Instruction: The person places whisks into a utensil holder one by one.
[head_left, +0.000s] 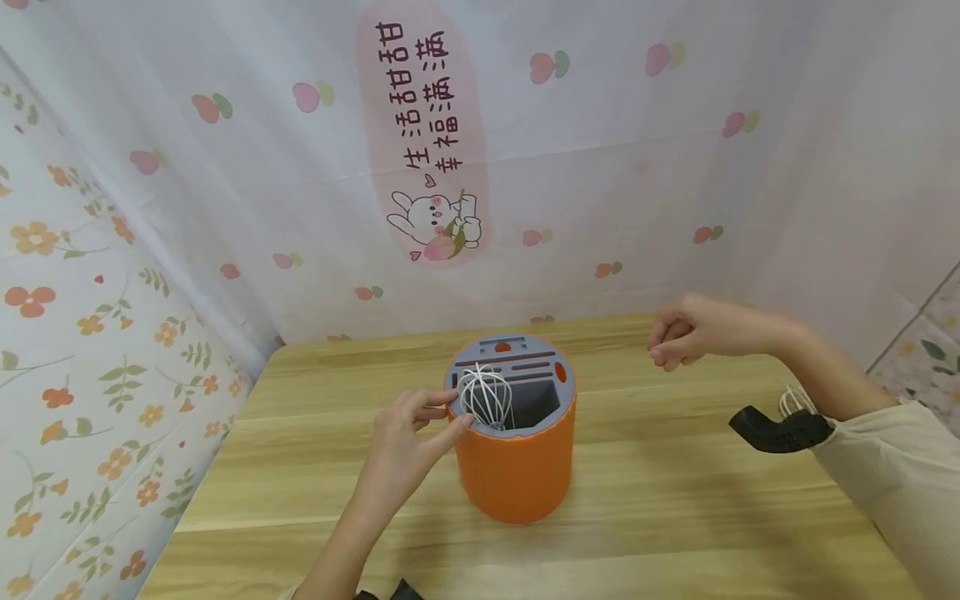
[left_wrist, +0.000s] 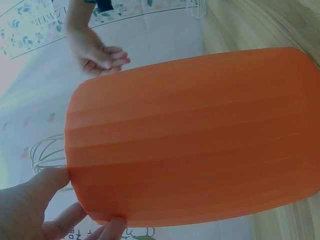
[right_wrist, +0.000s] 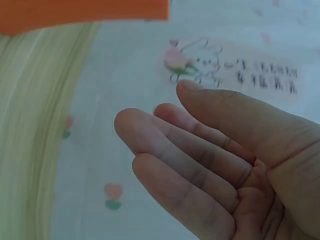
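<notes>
An orange utensil holder (head_left: 515, 475) with a grey slotted top (head_left: 525, 358) stands upright on the wooden table. Leaning in its large front compartment is a whisk (head_left: 486, 398), its white wire loops rising above the rim and its lower part hidden. My left hand (head_left: 414, 429) grips the holder's left rim close beside the whisk; in the left wrist view the thumb (left_wrist: 52, 180) is at the rim and fingertips (left_wrist: 117, 226) touch the orange side. Apart from the holder, my right hand (head_left: 686, 332) hangs in the air to the right, fingers loosely curled and holding nothing.
Behind my right forearm, white wire loops (head_left: 797, 402) show at the table's right side. A black wrist mount (head_left: 780, 431) sits at my right sleeve. Patterned curtains (head_left: 315, 208) enclose the wooden table (head_left: 322, 492) at the back and sides.
</notes>
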